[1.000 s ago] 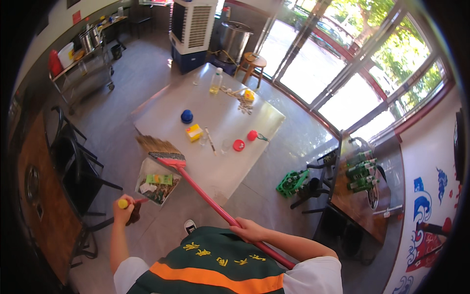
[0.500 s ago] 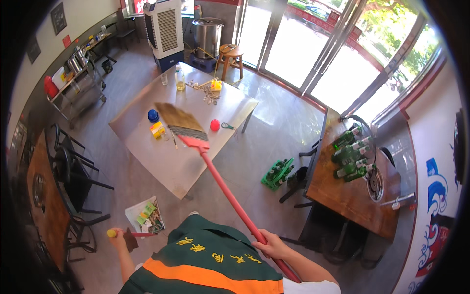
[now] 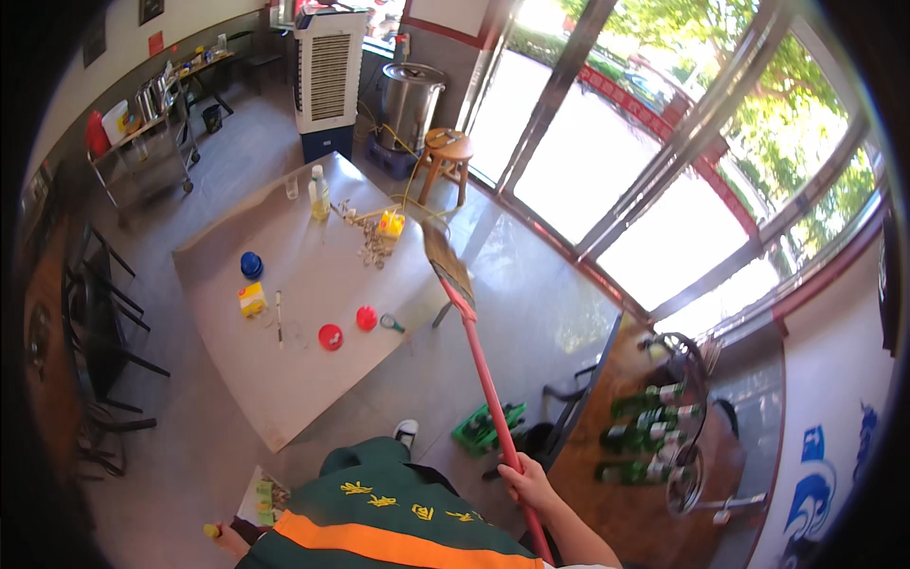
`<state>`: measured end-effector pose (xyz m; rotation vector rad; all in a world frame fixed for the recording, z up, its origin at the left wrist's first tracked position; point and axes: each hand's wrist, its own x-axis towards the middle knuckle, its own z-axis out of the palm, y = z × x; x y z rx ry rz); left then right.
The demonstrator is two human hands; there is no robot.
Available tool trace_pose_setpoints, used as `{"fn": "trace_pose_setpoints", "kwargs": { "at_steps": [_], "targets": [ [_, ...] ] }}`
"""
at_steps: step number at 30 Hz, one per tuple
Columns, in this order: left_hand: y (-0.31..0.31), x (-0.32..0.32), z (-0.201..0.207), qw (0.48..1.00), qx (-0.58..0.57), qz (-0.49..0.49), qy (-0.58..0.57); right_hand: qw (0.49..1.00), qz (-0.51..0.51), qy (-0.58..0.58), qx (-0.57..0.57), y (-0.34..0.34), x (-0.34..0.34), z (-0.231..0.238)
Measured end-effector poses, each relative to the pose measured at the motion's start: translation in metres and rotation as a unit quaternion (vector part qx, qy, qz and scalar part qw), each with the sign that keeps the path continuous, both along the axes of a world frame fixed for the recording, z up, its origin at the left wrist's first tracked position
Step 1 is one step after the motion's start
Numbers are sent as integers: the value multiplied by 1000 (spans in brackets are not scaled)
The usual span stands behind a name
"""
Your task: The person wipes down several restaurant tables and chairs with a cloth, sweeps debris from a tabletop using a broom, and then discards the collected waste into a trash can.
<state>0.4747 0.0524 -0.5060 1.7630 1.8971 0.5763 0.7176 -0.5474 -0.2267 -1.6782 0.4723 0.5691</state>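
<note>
My right hand (image 3: 529, 484) is wrapped round the pink handle of a broom (image 3: 488, 379). Its brown bristles (image 3: 445, 261) are raised beside the right corner of a pale table (image 3: 237, 351). At the lower left, my left hand (image 3: 229, 539) is closed round a yellow-ended handle (image 3: 210, 531). Next to that hand is a white dustpan (image 3: 248, 493) with green packets and litter in it, partly hidden by my apron. Whether the handle joins the dustpan is not clear.
The table bears a bottle (image 3: 318, 196), yellow boxes (image 3: 251, 300), a blue round item (image 3: 250, 265), red round items (image 3: 366, 318) and small scattered pieces (image 3: 374, 248). A stool (image 3: 447, 147) stands behind. Right are a green crate (image 3: 485, 429) and a wooden table with green bottles (image 3: 635, 436).
The broom head has swung right, from over the table to beside its right corner. My left hand has moved lower, and less of the dustpan shows. The view has shifted; my shoe now shows.
</note>
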Motion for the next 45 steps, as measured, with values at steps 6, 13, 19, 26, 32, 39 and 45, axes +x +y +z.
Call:
{"fn": "trace_pose_setpoints", "kwargs": {
  "at_steps": [6, 13, 19, 26, 32, 39, 45],
  "targets": [
    [-127, 89, 60, 969, 2, 234, 77, 1000, 5, -19, 21, -84, 139, -2],
    [-263, 186, 93, 943, -49, 325, 42, 998, 40, 14, 36, -177, 326, -19],
    [-378, 221, 54, 932, 41, 345, -103, 985, 161, 20, 58, -253, 495, -24],
    [-490, 311, 75, 915, 65, 389, -84, 956, 277, 58, 80, -308, 652, 8],
    [-574, 428, 81, 897, 55, 423, -118, 914, 402, 55, -14, -329, 759, 12],
    [-650, 525, 51, 867, 35, 480, -128, 776, 576, -24, -257, -334, 876, 28],
    [-704, 644, 79, 823, 61, 549, -132, 676, 666, -142, -283, -337, 987, 18]
  ]
}}
